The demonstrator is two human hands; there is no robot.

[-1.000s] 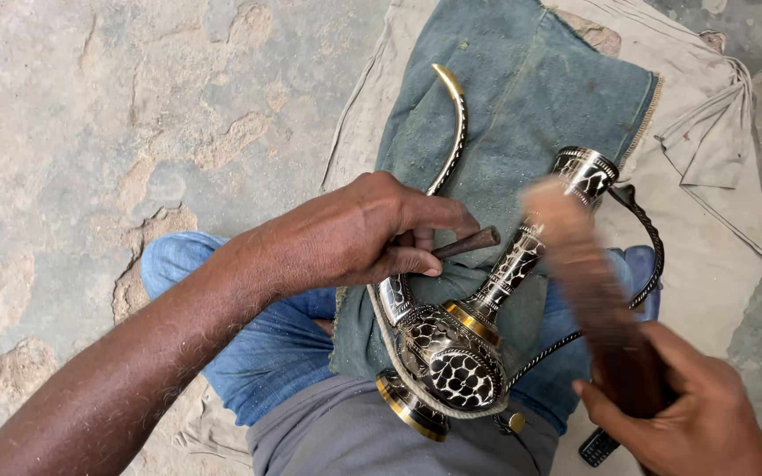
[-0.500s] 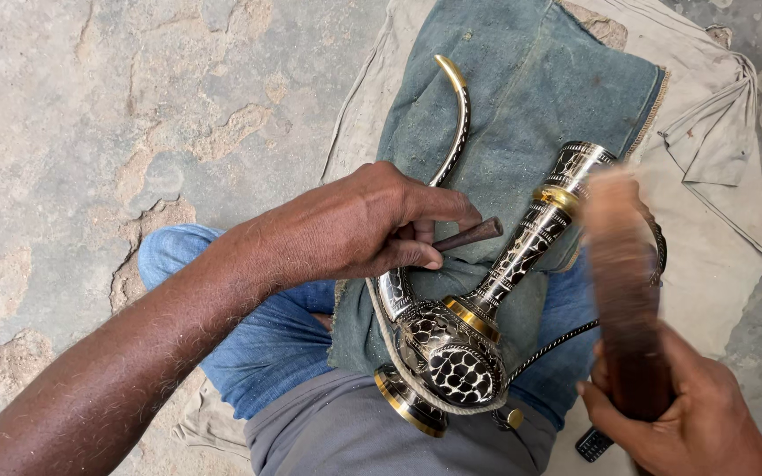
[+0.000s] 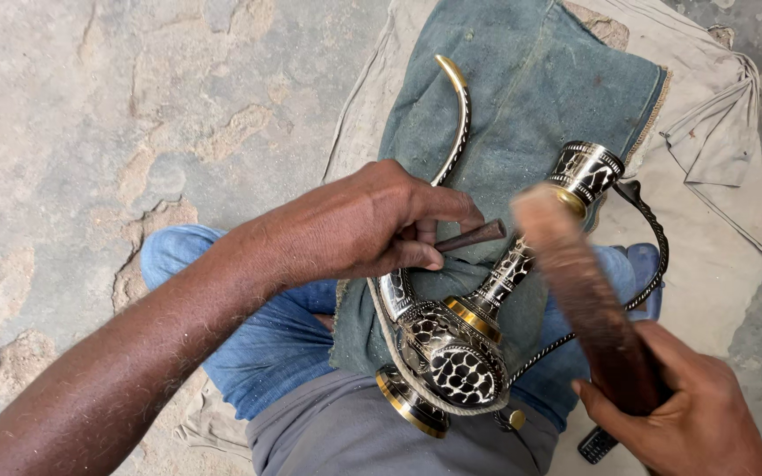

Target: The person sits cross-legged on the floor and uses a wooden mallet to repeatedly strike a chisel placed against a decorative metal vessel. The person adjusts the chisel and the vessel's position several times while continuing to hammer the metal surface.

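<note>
An ornate black-and-silver metal jug (image 3: 465,353) with brass rings lies on my lap, on a grey-green cloth (image 3: 531,97). Its curved brass spout (image 3: 459,115) points away from me, and its neck (image 3: 588,172) points up to the right. My left hand (image 3: 363,225) rests on the jug near the spout's base and pinches a short dark stick (image 3: 474,235). My right hand (image 3: 685,423) grips the handle of a long brown brush (image 3: 579,291), blurred, whose bristle end lies against the jug's neck.
A beige cloth (image 3: 707,247) is spread under the grey-green one on the rough stone floor (image 3: 134,115). My jeans-clad leg (image 3: 249,353) is under the jug. A small dark object (image 3: 597,445) lies by my right wrist.
The brush has swung back and forth along the jug's neck in my right hand. My left hand and the stick have stayed on the jug.
</note>
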